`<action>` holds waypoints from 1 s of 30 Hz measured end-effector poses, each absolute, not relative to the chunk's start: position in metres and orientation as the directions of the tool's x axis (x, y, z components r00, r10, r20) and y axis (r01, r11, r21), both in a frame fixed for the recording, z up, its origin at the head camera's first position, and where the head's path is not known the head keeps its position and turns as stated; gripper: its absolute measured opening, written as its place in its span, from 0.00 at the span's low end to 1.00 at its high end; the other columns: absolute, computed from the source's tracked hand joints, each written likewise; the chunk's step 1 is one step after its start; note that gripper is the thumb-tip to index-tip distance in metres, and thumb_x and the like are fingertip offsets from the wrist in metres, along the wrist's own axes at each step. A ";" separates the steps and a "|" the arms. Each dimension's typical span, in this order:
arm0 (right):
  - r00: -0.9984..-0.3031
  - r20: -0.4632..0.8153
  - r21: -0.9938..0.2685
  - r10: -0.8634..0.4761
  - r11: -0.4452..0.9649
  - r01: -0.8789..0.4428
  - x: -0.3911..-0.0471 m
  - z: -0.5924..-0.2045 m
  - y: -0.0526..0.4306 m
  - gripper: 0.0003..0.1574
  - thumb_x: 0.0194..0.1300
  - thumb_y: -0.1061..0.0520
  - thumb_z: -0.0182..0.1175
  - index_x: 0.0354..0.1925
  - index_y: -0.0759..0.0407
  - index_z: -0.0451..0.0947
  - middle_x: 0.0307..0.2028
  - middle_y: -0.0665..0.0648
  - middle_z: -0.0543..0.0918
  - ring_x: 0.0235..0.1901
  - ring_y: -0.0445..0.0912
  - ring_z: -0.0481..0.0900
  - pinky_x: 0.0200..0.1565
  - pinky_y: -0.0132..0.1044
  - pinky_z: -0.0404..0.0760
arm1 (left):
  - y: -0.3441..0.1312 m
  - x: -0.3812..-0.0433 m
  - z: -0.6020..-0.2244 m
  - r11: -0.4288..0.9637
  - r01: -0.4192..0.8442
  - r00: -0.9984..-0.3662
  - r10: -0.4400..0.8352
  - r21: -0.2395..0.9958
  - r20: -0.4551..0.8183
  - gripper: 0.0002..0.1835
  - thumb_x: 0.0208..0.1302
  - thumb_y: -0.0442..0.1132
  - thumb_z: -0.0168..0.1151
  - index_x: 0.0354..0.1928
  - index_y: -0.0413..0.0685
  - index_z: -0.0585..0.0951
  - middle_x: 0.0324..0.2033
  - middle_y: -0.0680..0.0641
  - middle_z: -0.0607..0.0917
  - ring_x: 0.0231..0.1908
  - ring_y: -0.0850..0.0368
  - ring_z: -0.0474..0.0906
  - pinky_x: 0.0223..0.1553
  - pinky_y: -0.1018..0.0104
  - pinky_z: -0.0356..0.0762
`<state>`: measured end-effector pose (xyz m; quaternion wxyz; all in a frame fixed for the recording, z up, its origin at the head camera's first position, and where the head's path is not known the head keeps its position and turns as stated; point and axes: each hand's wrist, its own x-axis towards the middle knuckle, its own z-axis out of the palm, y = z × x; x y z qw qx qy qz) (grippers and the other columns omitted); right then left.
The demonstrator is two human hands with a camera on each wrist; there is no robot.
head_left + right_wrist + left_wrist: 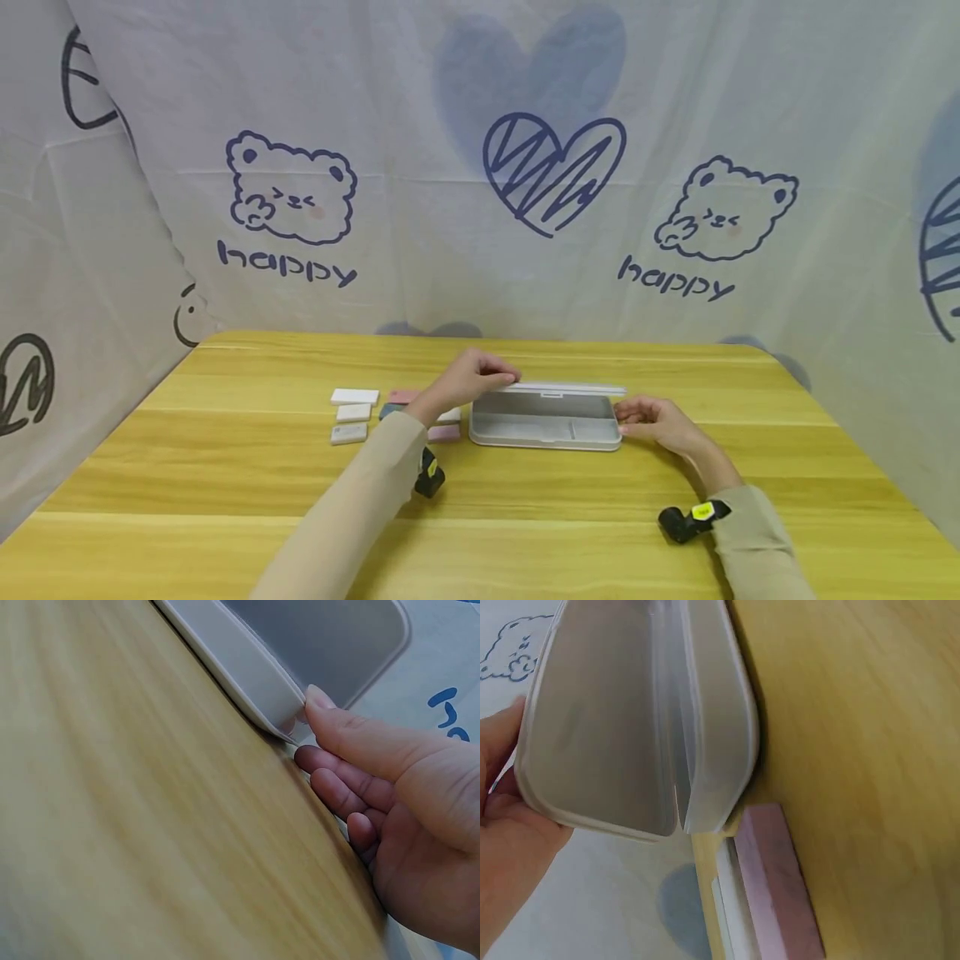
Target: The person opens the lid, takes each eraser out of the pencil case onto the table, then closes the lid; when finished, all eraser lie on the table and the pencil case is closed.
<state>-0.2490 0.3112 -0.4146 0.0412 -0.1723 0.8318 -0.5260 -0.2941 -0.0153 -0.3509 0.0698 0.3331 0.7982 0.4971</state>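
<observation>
A pale grey pencil case [517, 431] lies on the table with its hinged lid [573, 389] raised. Its tray shows a low divider and nothing inside. My left hand [474, 379] holds the lid's upper left edge, thumb in front; the lid's inner face fills much of the left wrist view. At the case's right end, my right hand [660, 423] grips the corner, the thumb [321, 701] on the rim and the other fingers curled low beside it. Left of the case, a pink block [769, 877] like an eraser lies close to its end.
Several small eraser-like blocks lie in rows at the left, among them a white block [355, 397] and a red-pink block [403, 397]. My left forearm partly covers them. A printed cloth [420, 208] hangs behind the wooden table [540, 525].
</observation>
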 end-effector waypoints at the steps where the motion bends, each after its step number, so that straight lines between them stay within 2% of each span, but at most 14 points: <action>1: -0.937 0.112 -0.889 -0.330 0.387 -0.242 -0.249 -0.414 0.311 0.24 0.55 0.66 0.61 0.45 0.83 0.67 0.39 0.69 0.76 0.34 0.39 0.74 0.38 0.30 0.74 | -0.016 -0.293 -0.351 0.292 0.477 -0.755 0.619 0.829 0.216 0.09 0.59 0.33 0.57 0.39 0.35 0.82 0.36 0.44 0.83 0.35 0.61 0.77 0.35 0.71 0.74; 7: -0.948 0.091 -0.879 -0.304 0.423 -0.220 -0.249 -0.414 0.310 0.26 0.54 0.67 0.61 0.47 0.83 0.66 0.35 0.62 0.78 0.33 0.39 0.73 0.36 0.29 0.73 | -0.015 -0.289 -0.353 0.316 0.556 -0.675 0.712 0.768 0.196 0.08 0.52 0.29 0.63 0.36 0.36 0.83 0.33 0.44 0.84 0.33 0.58 0.79 0.34 0.72 0.75; 10: -0.950 0.082 -0.880 -0.302 0.426 -0.211 -0.249 -0.413 0.310 0.29 0.54 0.67 0.61 0.50 0.83 0.64 0.37 0.65 0.77 0.34 0.40 0.73 0.37 0.30 0.73 | -0.014 -0.288 -0.354 0.336 0.580 -0.650 0.739 0.742 0.174 0.10 0.50 0.28 0.65 0.37 0.36 0.83 0.33 0.45 0.83 0.31 0.61 0.76 0.35 0.74 0.74; 17: -0.949 0.079 -0.881 -0.304 0.424 -0.210 -0.248 -0.413 0.309 0.30 0.54 0.67 0.61 0.51 0.82 0.64 0.41 0.70 0.76 0.35 0.42 0.73 0.38 0.30 0.72 | -0.012 -0.291 -0.356 0.417 0.526 -0.650 0.759 0.741 0.034 0.15 0.46 0.29 0.67 0.41 0.39 0.82 0.29 0.50 0.81 0.24 0.63 0.66 0.26 0.76 0.66; 24: -0.942 0.088 -0.896 -0.324 0.388 -0.217 -0.248 -0.414 0.312 0.28 0.55 0.68 0.60 0.51 0.82 0.64 0.41 0.70 0.76 0.35 0.41 0.73 0.38 0.31 0.72 | -0.006 -0.292 -0.359 0.471 0.549 -0.638 0.770 0.690 -0.017 0.18 0.43 0.28 0.69 0.41 0.41 0.82 0.38 0.49 0.82 0.30 0.61 0.68 0.33 0.75 0.68; 30: -0.944 0.086 -0.898 -0.320 0.386 -0.213 -0.247 -0.413 0.313 0.28 0.54 0.68 0.60 0.50 0.82 0.65 0.41 0.70 0.76 0.35 0.42 0.73 0.38 0.30 0.73 | -0.004 -0.290 -0.360 0.479 0.583 -0.620 0.784 0.656 -0.021 0.18 0.43 0.27 0.69 0.42 0.41 0.82 0.38 0.49 0.83 0.29 0.62 0.67 0.33 0.75 0.67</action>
